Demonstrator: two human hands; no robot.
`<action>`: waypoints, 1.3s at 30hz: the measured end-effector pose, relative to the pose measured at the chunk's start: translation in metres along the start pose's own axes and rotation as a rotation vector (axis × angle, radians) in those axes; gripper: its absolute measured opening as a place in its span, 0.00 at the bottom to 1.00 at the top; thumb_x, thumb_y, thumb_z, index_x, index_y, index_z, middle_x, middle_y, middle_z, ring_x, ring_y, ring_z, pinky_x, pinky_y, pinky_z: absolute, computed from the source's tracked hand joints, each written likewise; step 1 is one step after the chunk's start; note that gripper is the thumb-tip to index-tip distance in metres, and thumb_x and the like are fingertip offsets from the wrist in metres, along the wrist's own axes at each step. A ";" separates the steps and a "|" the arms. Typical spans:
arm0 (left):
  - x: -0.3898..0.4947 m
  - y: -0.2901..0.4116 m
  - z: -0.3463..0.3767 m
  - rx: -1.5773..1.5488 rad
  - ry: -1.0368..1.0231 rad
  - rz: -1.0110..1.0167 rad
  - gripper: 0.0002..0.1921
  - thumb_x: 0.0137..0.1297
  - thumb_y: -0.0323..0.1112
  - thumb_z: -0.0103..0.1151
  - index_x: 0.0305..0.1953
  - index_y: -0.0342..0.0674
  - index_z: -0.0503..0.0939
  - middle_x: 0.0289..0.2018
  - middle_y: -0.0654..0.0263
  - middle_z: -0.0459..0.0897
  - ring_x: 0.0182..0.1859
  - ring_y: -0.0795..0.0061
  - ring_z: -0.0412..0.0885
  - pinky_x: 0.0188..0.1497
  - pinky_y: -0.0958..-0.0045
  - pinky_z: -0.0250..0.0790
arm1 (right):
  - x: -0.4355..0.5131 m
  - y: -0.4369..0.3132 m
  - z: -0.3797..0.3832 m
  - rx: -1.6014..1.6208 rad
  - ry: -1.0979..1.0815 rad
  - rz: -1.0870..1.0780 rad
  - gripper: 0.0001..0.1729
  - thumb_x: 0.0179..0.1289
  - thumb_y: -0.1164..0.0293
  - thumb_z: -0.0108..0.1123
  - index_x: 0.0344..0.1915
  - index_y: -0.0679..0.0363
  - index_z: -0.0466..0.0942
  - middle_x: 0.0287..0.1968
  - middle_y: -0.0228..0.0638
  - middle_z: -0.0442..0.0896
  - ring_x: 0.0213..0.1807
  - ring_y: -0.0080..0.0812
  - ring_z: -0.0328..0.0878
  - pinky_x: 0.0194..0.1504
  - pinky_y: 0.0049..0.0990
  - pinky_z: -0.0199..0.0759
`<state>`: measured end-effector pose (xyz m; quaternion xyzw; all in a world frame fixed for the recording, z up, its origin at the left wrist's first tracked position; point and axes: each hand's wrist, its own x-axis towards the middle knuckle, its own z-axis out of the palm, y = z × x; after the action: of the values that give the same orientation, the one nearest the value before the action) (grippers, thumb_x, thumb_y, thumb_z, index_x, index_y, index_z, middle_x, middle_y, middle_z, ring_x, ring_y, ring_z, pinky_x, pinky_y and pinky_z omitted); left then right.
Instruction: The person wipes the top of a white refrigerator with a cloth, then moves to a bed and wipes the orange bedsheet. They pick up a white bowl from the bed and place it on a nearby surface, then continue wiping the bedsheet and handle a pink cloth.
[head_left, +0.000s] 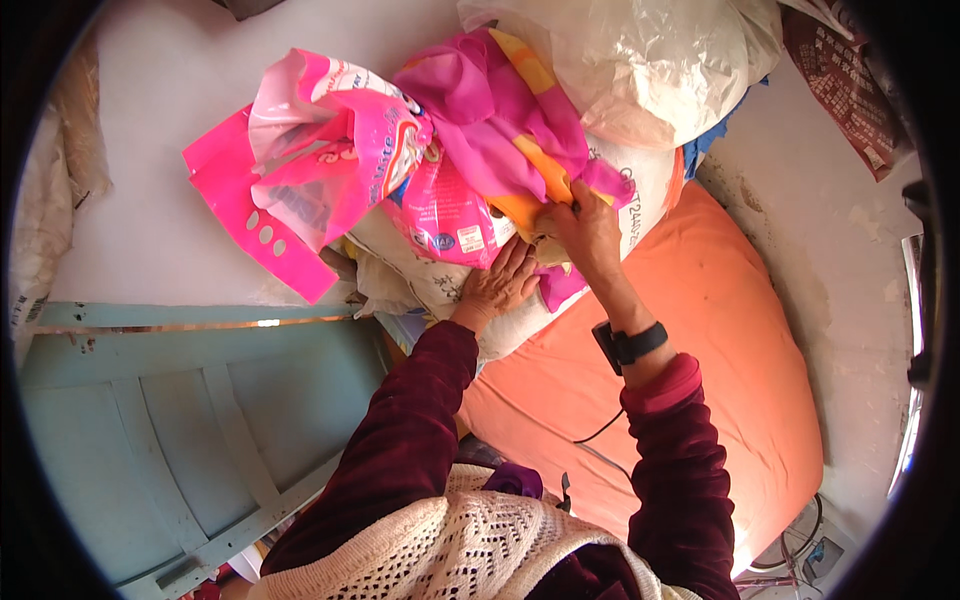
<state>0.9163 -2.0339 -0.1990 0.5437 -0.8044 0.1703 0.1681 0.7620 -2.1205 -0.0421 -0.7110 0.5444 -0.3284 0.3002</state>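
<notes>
My right hand (581, 229) is closed on a pink, purple and orange cloth (495, 112), pinching its orange part. My left hand (501, 283) lies with its fingers fairly flat at the lower edge of a bright pink printed plastic bag (442, 214); whether it grips anything is unclear. The bag's crumpled upper part stretches to the left, with a handle strip that has oval holes. Both bag and cloth rest on a white woven sack (517, 330) bearing writing. A black band with a device (628, 345) is on my right wrist.
A large translucent plastic bag (652, 67) stands behind the sack. An orange cloth-covered bundle (705, 300) fills the right side, with a dark cable across it. On the left is a pale blue wooden panel (172, 427). A brown printed bag (844, 90) hangs at upper right.
</notes>
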 end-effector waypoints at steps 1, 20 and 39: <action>0.001 0.000 -0.002 -0.017 0.014 0.002 0.29 0.60 0.53 0.58 0.61 0.46 0.73 0.66 0.64 0.65 0.72 0.64 0.55 0.72 0.58 0.51 | 0.000 0.006 -0.004 0.027 0.040 -0.064 0.12 0.58 0.66 0.57 0.39 0.61 0.76 0.30 0.48 0.82 0.35 0.53 0.80 0.35 0.43 0.72; 0.008 -0.002 -0.012 0.016 -0.083 0.047 0.23 0.64 0.51 0.53 0.59 0.55 0.75 0.73 0.53 0.51 0.76 0.55 0.43 0.76 0.58 0.36 | -0.166 0.096 -0.075 0.129 -0.057 0.255 0.13 0.62 0.73 0.54 0.45 0.66 0.78 0.28 0.34 0.81 0.32 0.21 0.78 0.36 0.26 0.73; 0.010 0.164 -0.132 -1.008 -0.203 0.153 0.46 0.47 0.47 0.73 0.66 0.38 0.63 0.69 0.49 0.59 0.69 0.48 0.61 0.69 0.55 0.57 | -0.296 0.030 -0.201 0.679 -0.072 0.331 0.17 0.70 0.68 0.57 0.54 0.65 0.77 0.42 0.27 0.82 0.43 0.18 0.78 0.45 0.21 0.74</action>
<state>0.7714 -1.9247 -0.0928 0.3487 -0.8363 -0.2798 0.3174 0.5280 -1.8534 0.0142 -0.4844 0.5012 -0.4119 0.5870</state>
